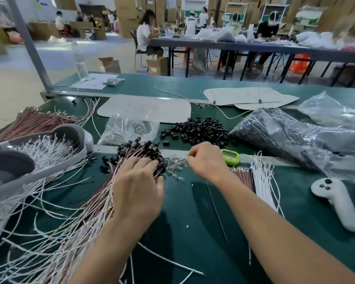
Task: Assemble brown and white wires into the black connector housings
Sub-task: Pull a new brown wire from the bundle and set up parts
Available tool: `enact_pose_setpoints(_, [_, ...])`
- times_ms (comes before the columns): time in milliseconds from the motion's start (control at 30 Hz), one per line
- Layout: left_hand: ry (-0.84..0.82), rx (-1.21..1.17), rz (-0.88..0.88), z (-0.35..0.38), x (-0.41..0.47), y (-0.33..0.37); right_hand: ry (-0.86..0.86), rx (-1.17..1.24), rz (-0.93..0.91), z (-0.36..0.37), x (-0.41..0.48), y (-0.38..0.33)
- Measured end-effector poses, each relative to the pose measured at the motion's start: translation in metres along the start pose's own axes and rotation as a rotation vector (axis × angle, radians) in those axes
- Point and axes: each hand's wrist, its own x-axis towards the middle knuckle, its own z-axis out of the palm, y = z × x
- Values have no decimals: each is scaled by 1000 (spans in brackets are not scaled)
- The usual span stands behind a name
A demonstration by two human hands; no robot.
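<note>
Black housings (195,131) heaped; brown-white wires (86,218) fanned.

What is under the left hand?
The left hand rests on a bundle of assembled wires with black housings at their ends. Whatever lies beneath the palm is hidden.

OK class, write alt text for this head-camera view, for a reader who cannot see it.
Two bare hands work over a green table: the left hand rests on a bundle of assembled wires, and the right hand is loosely closed near a green timer. Loose black housings lie beyond.
</note>
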Motion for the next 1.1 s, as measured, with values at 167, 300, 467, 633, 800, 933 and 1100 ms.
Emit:
enact_pose_setpoints(167, [-154,-18,76,43,21,41,-64,-368,148,-37,-23,49])
enact_pose_setpoints(300, [-223,-42,85,72,34,67,-194,-547,108,-45,-55,57])
enact_pose_setpoints(467, [-256,-120,108,99,53,84,-265,-482,9,-20,-78,38])
enact_pose_setpoints(633, [-298,-205,81,116,79,85,-250,-379,34,-11,-73,34])
enact_pose_setpoints(800, [-374,-313,37,124,115,85,-172,-273,136,-17,-63,51])
enact_pose_setpoints(933, [-505,-381,145,134,145,96,-147,36,312,-24,-54,64])
enact_pose_setpoints(1100, [-581,-326,148,152,162,107,-150,-39,296,-14,-60,60])
